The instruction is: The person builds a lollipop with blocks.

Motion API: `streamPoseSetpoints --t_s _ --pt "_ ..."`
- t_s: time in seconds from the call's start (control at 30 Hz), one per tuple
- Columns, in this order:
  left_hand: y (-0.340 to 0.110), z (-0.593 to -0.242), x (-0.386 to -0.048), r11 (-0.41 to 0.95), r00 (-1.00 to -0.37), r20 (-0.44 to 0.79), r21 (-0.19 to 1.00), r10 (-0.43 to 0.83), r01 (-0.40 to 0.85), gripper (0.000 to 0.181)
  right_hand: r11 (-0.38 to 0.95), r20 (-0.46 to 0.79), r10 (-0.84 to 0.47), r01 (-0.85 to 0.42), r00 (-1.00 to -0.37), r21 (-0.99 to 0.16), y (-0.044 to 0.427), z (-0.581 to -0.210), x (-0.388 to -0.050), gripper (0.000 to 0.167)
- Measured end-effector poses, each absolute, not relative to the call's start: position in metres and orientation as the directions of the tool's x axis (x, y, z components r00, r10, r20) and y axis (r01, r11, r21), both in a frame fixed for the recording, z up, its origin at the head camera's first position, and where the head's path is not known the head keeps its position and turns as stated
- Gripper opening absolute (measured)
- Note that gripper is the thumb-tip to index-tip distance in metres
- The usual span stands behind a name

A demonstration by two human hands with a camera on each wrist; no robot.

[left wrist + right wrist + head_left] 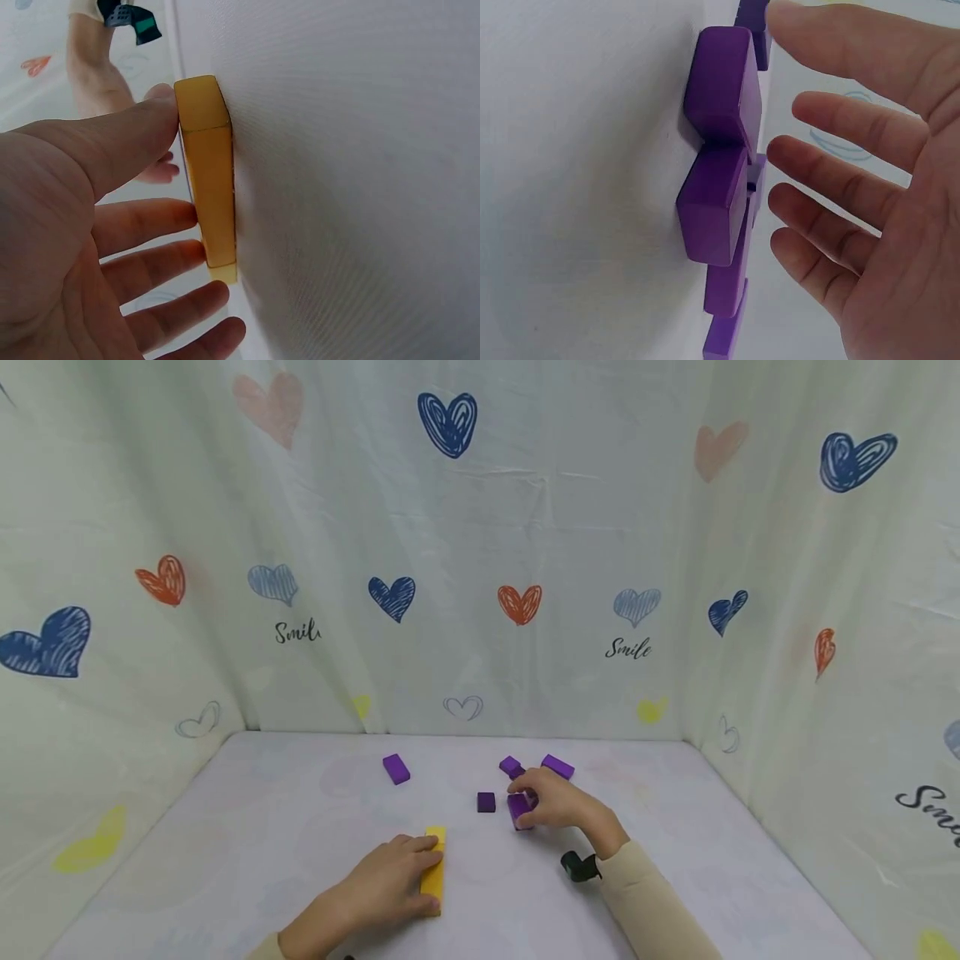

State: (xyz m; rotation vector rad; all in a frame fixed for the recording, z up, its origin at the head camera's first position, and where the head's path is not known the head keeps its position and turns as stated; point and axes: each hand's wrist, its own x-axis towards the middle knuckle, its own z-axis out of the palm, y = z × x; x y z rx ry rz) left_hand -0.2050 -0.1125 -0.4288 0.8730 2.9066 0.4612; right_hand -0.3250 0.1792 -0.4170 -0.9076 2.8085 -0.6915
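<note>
Yellow blocks (432, 883) are lying end to end on the white tabletop (247, 860), near its middle, and are apparently being steadied by the left hand (386, 881), its nearly straight fingers resting along them without wrapping round. The right hand (557, 799) is being held over a purple block (516, 808), fingers parted and gently curved, nothing grasped; contact cannot be told. A purple block is seemingly being selected; a pinch on its sides is probably being called for next. Two yellow blocks are seemingly being marked off by a seam; at least five purple blocks (396, 768) are being shown, plus apparently a sixth, partly hidden by the right hand.
</note>
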Motion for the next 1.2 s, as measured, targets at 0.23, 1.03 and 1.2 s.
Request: streamPoseSetpoints --t_s 0.23,1.03,1.2 --pt "-0.114 -0.428 -0.205 0.792 -0.84 0.021 0.322 0.542 0.519 0.063 0.741 0.022 -0.574 -0.531 -0.818 -0.411 0.181 -0.42 -0.326 0.042" --pt "-0.111 -0.429 -0.207 0.817 -0.859 -0.044 0.338 0.51 0.467 0.064 0.796 0.018 -0.561 -0.545 -0.828 -0.265 0.164 -0.419 -0.313 0.049" --pt "-0.111 -0.428 -0.207 0.818 -0.861 -0.056 0.347 0.506 0.458 0.064 0.769 0.011 -0.587 -0.561 -0.81 -0.306 0.161 -0.419 -0.31 0.044"
